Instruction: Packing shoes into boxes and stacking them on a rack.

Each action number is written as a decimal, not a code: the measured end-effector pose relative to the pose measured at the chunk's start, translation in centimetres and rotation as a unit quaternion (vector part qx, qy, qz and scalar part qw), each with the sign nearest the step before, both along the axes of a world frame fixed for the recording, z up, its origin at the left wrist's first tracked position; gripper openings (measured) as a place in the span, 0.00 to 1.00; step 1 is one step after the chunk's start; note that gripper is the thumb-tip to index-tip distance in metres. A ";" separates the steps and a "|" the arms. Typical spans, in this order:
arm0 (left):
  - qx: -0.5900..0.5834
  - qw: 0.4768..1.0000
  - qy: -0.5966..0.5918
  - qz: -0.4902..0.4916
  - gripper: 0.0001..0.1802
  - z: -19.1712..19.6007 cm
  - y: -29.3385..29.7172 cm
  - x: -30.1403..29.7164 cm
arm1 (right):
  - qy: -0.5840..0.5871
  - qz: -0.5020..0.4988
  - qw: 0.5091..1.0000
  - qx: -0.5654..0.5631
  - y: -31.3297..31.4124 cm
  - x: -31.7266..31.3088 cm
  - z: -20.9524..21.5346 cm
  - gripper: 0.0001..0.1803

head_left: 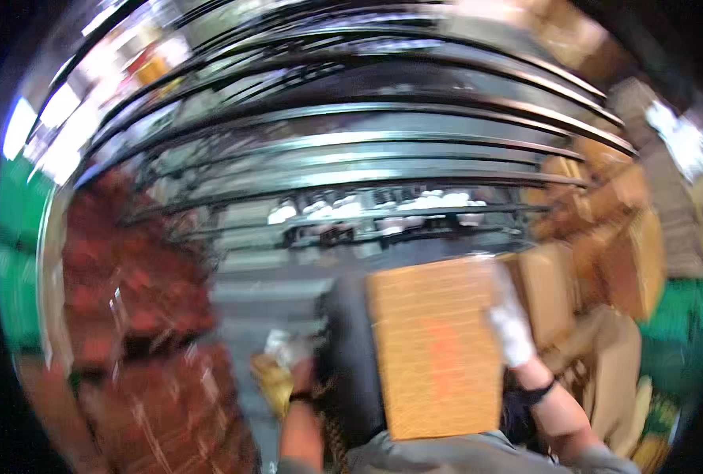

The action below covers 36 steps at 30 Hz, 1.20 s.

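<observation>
Item: flat tan cardboard box [434, 347], centre frame; my white-gloved right hand [512, 324] clamped on its right edge. Left hand [296, 359] apart, grip unclear through blur. I judge it needs support underneath.

The cardboard box [434, 347] is tan-yellow with a finely speckled face and an orange mark near its middle. At its right edge, the right hand [511, 324] wears a white glove above a black wristband. Left of the box sits something black [351, 355]; further left are blurred red stacks [130, 316]. Right of the box, more boxes [604, 245] are brown. Above it, the shelves [351, 158] are grey and black.
</observation>
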<state>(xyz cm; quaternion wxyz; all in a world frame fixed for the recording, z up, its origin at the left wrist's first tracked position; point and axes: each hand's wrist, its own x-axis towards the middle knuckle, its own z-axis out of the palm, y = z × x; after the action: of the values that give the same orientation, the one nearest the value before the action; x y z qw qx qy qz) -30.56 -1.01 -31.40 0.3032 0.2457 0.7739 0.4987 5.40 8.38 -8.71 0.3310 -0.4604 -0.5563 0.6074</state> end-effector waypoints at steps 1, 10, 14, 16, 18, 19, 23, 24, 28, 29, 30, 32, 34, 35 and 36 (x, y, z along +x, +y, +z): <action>0.024 0.999 -0.023 -0.037 0.22 -1.1 1.6 3.1 | -0.044 0.034 0.998 -0.020 -0.8 0.9 -1.2 0.46; 0.120 0.962 -0.149 -0.194 0.19 9.2 -1.7 11.7 | -0.543 -0.364 0.737 0.170 -9.5 22.0 10.8 0.15; 0.127 0.972 -0.149 -0.130 0.20 18.3 -7.4 6.5 | -0.697 -0.259 0.667 0.037 -15.2 32.8 10.0 0.17; 0.133 0.977 -0.143 -0.086 0.21 23.3 -9.9 4.7 | -0.716 -0.176 0.675 -0.027 -15.7 34.1 9.5 0.18; 0.191 0.953 0.052 -0.229 0.21 27.9 -8.7 3.8 | -0.620 -0.236 0.748 -0.011 -15.5 34.6 9.8 0.17; 0.230 0.871 0.238 -0.363 0.21 30.1 -7.3 3.8 | -0.617 -0.268 0.739 -0.027 -15.4 34.9 10.2 0.15; 0.178 0.665 0.403 -0.602 0.12 34.4 -4.3 6.5 | -0.469 -0.326 0.817 -0.082 -16.4 37.1 10.8 0.14; 0.182 0.661 0.406 -0.605 0.12 34.8 -3.8 7.0 | -0.412 -0.347 0.838 -0.085 -16.5 38.0 10.8 0.12; 0.229 0.699 0.345 -0.584 0.16 38.2 -2.8 8.3 | -0.186 -0.412 0.885 -0.109 -15.9 37.5 13.3 0.08; 0.230 0.734 0.316 -0.556 0.16 39.3 -2.6 9.2 | -0.084 -0.399 0.907 -0.108 -15.2 36.3 14.4 0.08; 0.228 0.769 0.289 -0.523 0.17 40.4 -2.4 10.6 | 0.020 -0.377 0.919 -0.108 -14.1 34.7 15.5 0.07; 0.211 0.812 -0.002 -0.545 0.39 39.3 -0.4 13.8 | 0.089 -0.347 0.925 -0.128 -11.3 29.2 18.1 0.07; 0.173 0.744 -0.323 -0.559 0.50 43.0 0.6 20.7 | 0.143 -0.296 0.938 -0.116 -8.5 20.7 20.8 0.09; 0.136 0.754 -0.365 -0.529 0.44 42.1 0.8 24.1 | 0.151 -0.273 0.942 -0.120 -6.5 17.3 21.4 0.09; 0.100 0.758 -0.409 -0.498 0.39 42.0 1.5 27.1 | 0.200 -0.208 0.951 -0.114 -4.4 14.1 22.0 0.12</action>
<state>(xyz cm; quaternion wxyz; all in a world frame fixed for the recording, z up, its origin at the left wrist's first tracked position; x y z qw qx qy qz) -3.48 0.52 10.63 0.7702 0.3976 0.2904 0.4053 19.54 4.01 13.28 0.5000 -0.4696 -0.2973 0.6642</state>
